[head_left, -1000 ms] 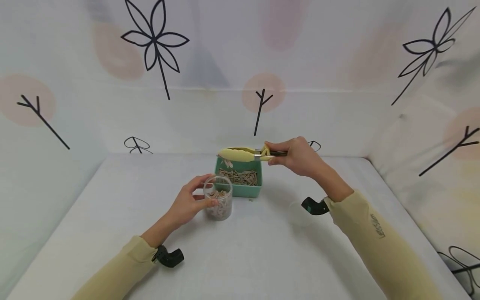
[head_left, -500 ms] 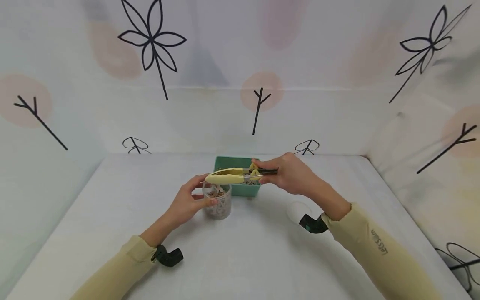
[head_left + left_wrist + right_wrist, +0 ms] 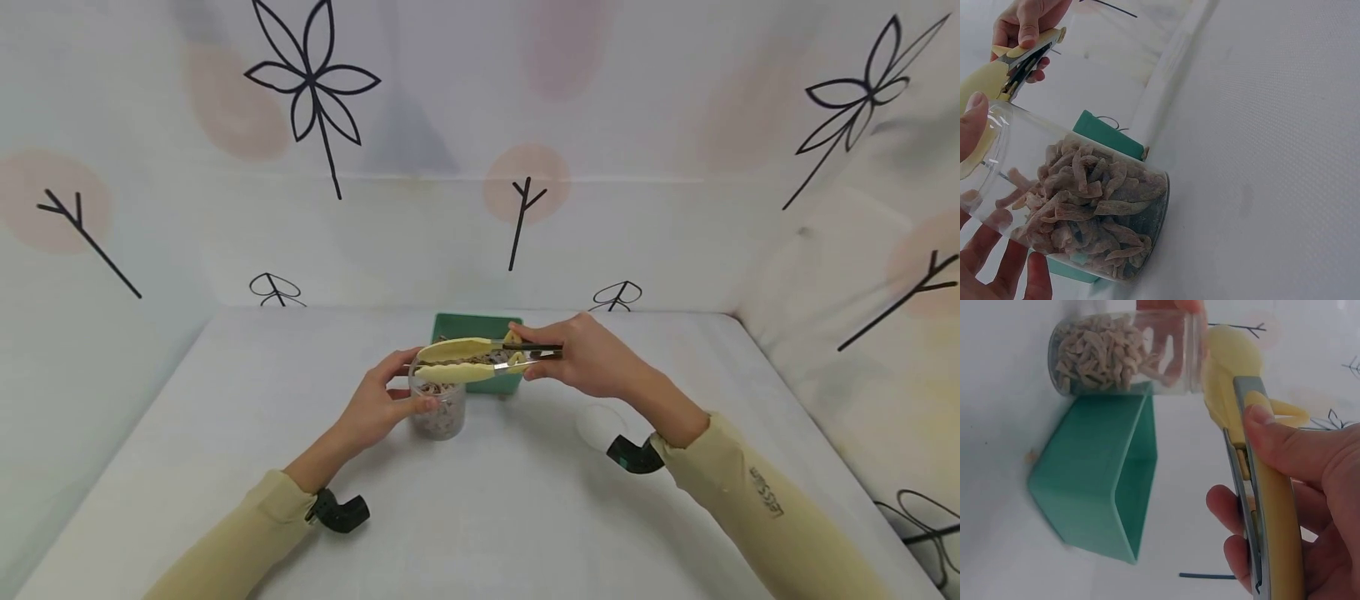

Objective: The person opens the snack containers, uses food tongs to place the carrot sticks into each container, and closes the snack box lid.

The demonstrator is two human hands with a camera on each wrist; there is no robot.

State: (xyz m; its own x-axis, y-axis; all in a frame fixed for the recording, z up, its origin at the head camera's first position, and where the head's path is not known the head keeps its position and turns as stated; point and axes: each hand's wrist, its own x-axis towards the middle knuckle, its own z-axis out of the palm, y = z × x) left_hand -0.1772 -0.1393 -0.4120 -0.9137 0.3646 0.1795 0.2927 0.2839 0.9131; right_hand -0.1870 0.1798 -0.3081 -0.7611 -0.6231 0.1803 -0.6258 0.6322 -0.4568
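My left hand holds a clear jar upright on the table, its thumb and fingers round the side. Brownish dried strips fill much of the jar. Yellow tongs are gripped by my right hand. Their scalloped heads lie over the jar's mouth, with a gap between them; no strip shows between the heads. Close behind the jar, a green box contains more such strips, partly hidden by the tongs. In the right wrist view, the tongs' head is beside the jar's rim.
On the table to the right lies a clear round lid, partly behind the right wrist's black camera mount. A small crumb lies by the green box. A patterned cloth backdrop rises behind the table.
The tongs came from above the green box, leftward and down to the jar's mouth, and their heads have spread apart. Pale strips seen at their tips earlier no longer hang there. The left hand stayed put.
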